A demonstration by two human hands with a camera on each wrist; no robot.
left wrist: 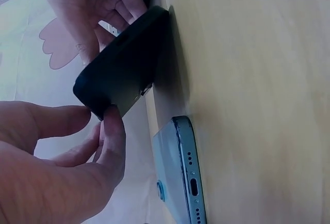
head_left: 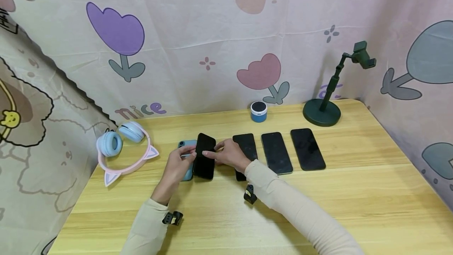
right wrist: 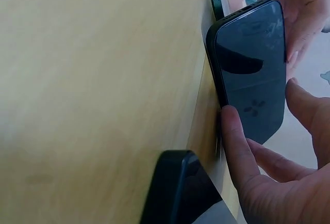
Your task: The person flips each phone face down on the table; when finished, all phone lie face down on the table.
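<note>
A black phone (head_left: 205,156) stands tilted on its long edge on the wooden table (head_left: 318,192), held between both hands. My left hand (head_left: 189,155) pinches its near corner between thumb and finger (left wrist: 98,114). My right hand (head_left: 213,154) grips the phone from the other side, thumb (right wrist: 234,141) on its lower edge and fingers by the upper edge. The dark screen (right wrist: 252,64) faces the right wrist camera. A blue phone (head_left: 186,160) lies flat just left of it, back up, its port end showing (left wrist: 185,182).
Three more black phones (head_left: 246,148) (head_left: 277,152) (head_left: 307,148) lie in a row to the right. At the back stand a small blue speaker (head_left: 258,111) and a dark green phone stand (head_left: 330,89). Cat-ear headphones (head_left: 122,148) lie at the left edge. Patterned cloth walls surround the table.
</note>
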